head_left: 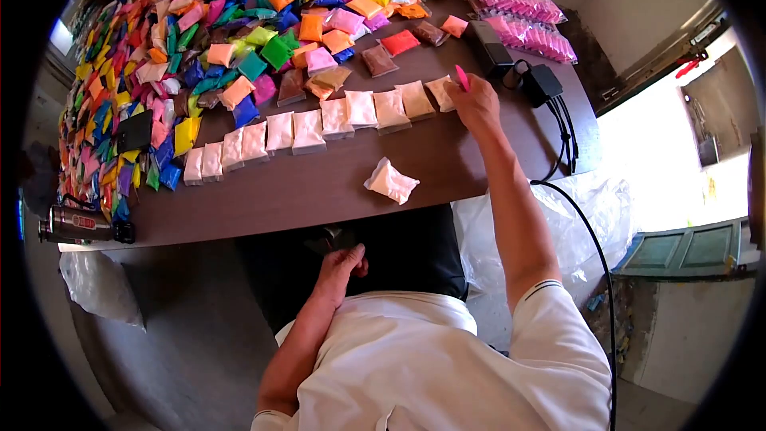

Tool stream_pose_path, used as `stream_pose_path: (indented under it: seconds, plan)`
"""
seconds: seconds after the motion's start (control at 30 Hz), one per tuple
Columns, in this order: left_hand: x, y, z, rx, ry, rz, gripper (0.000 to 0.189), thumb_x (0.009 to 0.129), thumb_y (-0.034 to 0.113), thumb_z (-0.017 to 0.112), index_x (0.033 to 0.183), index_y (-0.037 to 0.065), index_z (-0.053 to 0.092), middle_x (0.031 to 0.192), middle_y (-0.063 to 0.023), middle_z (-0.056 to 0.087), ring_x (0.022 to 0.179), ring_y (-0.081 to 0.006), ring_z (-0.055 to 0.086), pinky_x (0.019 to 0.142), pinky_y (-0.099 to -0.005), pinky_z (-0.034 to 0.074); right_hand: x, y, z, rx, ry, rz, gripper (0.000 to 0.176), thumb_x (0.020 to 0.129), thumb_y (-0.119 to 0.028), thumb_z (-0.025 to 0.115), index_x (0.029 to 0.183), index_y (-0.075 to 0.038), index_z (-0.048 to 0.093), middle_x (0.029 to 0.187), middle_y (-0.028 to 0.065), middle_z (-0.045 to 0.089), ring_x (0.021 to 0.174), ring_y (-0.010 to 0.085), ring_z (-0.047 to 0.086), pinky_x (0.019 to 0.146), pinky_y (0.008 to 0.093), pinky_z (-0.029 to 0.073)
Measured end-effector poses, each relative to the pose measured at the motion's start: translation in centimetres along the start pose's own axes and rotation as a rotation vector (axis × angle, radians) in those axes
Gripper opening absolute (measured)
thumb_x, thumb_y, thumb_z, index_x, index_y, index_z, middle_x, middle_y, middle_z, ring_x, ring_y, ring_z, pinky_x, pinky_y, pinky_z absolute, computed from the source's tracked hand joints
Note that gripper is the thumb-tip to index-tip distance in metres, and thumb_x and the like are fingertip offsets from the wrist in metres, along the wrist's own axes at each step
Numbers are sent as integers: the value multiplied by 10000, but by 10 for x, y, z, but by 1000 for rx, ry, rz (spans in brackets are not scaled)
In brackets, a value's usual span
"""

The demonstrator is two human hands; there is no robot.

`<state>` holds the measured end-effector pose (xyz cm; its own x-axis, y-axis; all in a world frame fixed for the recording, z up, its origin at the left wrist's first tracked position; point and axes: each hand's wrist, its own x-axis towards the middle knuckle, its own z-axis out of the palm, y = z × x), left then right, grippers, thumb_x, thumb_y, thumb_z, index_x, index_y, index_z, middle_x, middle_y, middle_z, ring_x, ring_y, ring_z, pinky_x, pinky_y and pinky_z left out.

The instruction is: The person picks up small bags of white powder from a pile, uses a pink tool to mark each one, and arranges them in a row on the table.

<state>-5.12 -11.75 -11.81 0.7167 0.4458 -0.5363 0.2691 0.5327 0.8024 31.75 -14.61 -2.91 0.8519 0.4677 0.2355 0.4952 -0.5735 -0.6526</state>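
Note:
My right hand [476,104] is closed around a slim bright pink object [462,77], whose tip sticks out above the fingers. Its fingers are right at the last packet [440,93] of a row of small clear packets filled with pale pink material. Toward the left, the row continues with a wider packet [309,131] and ends at a narrow packet [193,166]. A single crumpled pale pink packet [392,181] lies nearer the table's front edge. My left hand [343,267] rests over my lap, its fingers curled; what they hold, if anything, is hidden.
A big heap of multicoloured packets [255,64] covers the back and left of the brown table [263,191]. A black box [488,48] and a black adapter [541,84] with cables stand at the right. A metal flask [80,223] lies at the left corner. Bagged pink packets [519,4] are stacked behind.

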Motion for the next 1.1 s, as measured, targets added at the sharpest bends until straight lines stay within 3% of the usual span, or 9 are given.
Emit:
stream_pose_path:
  seconds: [0.17,0.4,0.47,0.57,0.73,0.83,0.9,1.03,1.1]
  plan:
    - [-2,1,-1,-59,3,-7,381,863,383,609,657,79,507,662,-49,564,621,-133,506,619,-263,403,-15,2,-13,-144,234,8,310,793,-339,594,846,-37,640,807,216,624,806,366,610,703,437,472]
    - [1,1,1,-145,-4,-30,370,867,359,609,647,82,501,647,-44,553,599,-134,492,596,-254,388,-107,-39,-29,175,-202,-66,274,796,-297,633,903,-46,657,800,177,632,743,332,619,663,389,483]
    - [0,1,-2,-99,-41,-18,370,868,344,612,642,74,498,645,-47,546,600,-134,483,596,-265,383,-131,-54,-26,54,-161,-224,277,782,-296,660,924,-57,663,871,152,618,763,325,615,670,390,486]
    - [-3,5,2,-144,-49,5,381,872,348,603,640,66,495,645,-55,541,606,-137,481,598,-273,380,-155,-58,-15,50,-185,-247,285,776,-300,668,935,-64,664,906,136,594,773,319,612,666,387,490]
    - [-3,7,0,-162,-112,43,391,882,368,578,653,61,500,659,-66,538,626,-153,490,608,-278,385,-167,-61,-17,105,-277,-299,224,787,-244,671,822,-33,608,830,138,598,713,315,608,615,384,477]
    - [-1,5,-2,-185,-158,47,399,890,390,555,672,58,508,675,-73,540,642,-165,501,620,-281,395,-186,-68,-24,291,-540,-160,214,808,-212,667,803,-25,564,729,155,600,635,318,598,563,375,463]
    - [-2,4,-2,-202,-176,42,404,892,401,545,684,57,514,682,-75,540,650,-170,508,628,-282,401,-202,-64,-22,374,-644,-228,189,830,-180,660,842,-22,557,628,114,579,549,192,551,516,304,437]
    - [-11,8,1,-281,-150,26,418,883,430,542,721,44,561,720,-67,558,705,-169,532,664,-286,419,-223,-53,-14,366,-774,-100,197,805,-164,662,846,-9,547,675,93,582,610,147,554,550,288,445]
    - [-12,7,-1,-153,-203,68,427,860,457,557,916,42,637,746,-33,540,723,-165,507,691,-303,408,-226,-51,-13,371,-802,-50,203,796,-160,665,846,-4,545,681,81,578,625,131,549,553,283,442]
